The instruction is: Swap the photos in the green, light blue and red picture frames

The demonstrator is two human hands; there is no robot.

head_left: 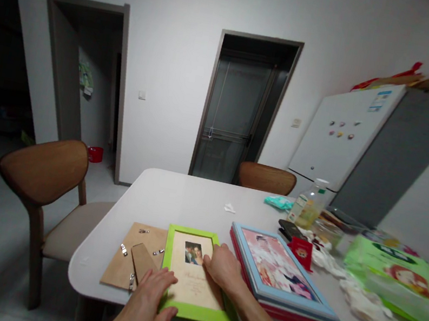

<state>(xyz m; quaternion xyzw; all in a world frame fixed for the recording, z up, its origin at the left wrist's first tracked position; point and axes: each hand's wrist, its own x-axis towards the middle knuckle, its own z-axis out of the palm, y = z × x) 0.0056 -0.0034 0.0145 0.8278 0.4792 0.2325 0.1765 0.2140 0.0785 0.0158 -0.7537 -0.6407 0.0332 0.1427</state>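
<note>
A lime-green photo frame (205, 315) lies face up at the table's near edge, its cream insert (197, 289) printed with a small photo of people. My left hand (148, 300) rests at the frame's lower left side, fingers stretched and thumb apart. Across the frame's right side, my right hand (226, 269) is curled over the border, a fingertip on the insert beside the photo. Left of the frame lies a brown backing board (119, 259) with metal clips and a stand leg, partly behind my left hand. Close to my right arm is a stack topped by a light-blue photo frame (279, 264).
Red frames (295, 317) sit under the blue one. Farther right are a red booklet (301, 253), a dark phone-like object (290, 229), a bottle (309, 204), crumpled tissues (366, 306) and a green tissue pack (397, 273). Wooden chairs (44, 170) stand left and behind the table (176, 192).
</note>
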